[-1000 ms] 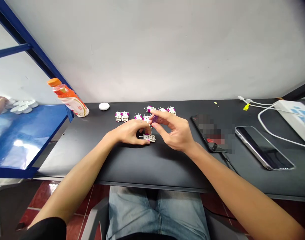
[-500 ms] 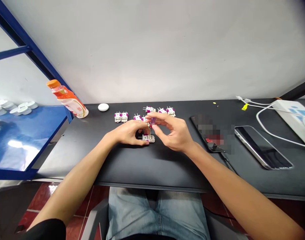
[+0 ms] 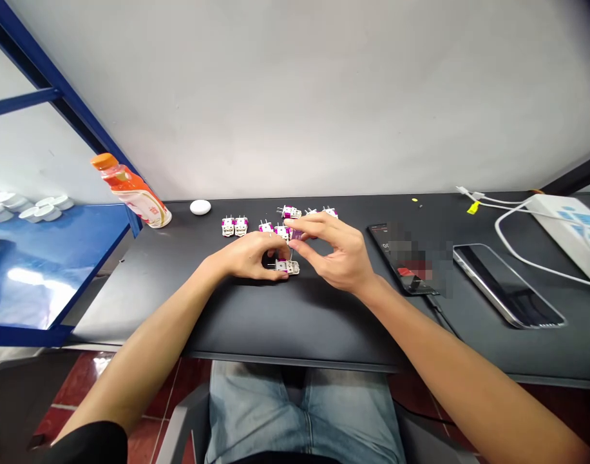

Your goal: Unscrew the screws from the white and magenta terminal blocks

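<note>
Between the thumb and fingers of my left hand (image 3: 251, 256), a small white and purple plug core (image 3: 292, 267) lies on its side on the black table (image 3: 275, 322). My right hand (image 3: 341, 251) pinches the translucent purple handle of a small screwdriver (image 3: 297, 236). Its thin metal shaft points down onto the plug core, though the tip is too small to make out. Just behind my hands lie more cores of the same kind, one of them a white and purple plug core (image 3: 289, 212) with its pins to the left. My fingers partly cover several of these.
Two plug cores (image 3: 234, 226) stand side by side to the left. Farther left are a white oval object (image 3: 200, 207) and an orange-capped bottle (image 3: 133, 193). On the right lie a black phone (image 3: 396, 258), a second phone (image 3: 510, 287), and a white box (image 3: 570, 225) with cables.
The screwdriver handle has turned slightly in my right hand's fingers, and that hand has shifted a little. My left hand and its plug core stay in place.
</note>
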The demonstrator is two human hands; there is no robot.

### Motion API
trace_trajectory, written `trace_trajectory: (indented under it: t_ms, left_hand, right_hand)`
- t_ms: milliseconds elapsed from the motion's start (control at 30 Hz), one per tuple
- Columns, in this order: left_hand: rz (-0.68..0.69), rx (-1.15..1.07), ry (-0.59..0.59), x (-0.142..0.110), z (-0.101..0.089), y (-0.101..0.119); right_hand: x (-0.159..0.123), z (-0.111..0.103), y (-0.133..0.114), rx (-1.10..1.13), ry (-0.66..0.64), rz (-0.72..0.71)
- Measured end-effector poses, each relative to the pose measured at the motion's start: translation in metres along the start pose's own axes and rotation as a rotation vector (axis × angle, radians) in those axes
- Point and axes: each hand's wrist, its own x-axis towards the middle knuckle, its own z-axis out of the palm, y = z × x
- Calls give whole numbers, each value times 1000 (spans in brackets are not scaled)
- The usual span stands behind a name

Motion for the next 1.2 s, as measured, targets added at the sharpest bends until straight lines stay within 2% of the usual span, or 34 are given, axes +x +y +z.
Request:
trace_trajectory:
  t_ms: [200, 367, 600, 767, 867, 933, 1067, 1200]
  left_hand:
    - [-16, 23, -18, 1, -1, 2]
    - [-14, 26, -5, 1, 0, 1]
    - [3, 26, -5, 0, 0, 0]
    - [-8, 17, -11, 0, 0, 1]
    - [-7, 20, -16, 0, 0, 1]
    - [-9, 25, -14, 0, 0, 0]
    - [-11, 11, -14, 0, 0, 0]
    - [-10, 12, -20, 0, -1, 2]
  right_hand:
    - [-2, 0, -2, 63, -31, 140]
    - [-2, 1, 0, 30, 9, 75]
    - [-4, 2, -1, 153, -59, 143]
    - [-3, 2, -1, 87, -23, 107]
    - [-2, 1, -2, 103, -48, 127]
    - [-1, 0, -1, 74, -50, 96]
    - [1, 0, 0, -42, 25, -9]
    - [-1, 0, -1, 13, 9, 64]
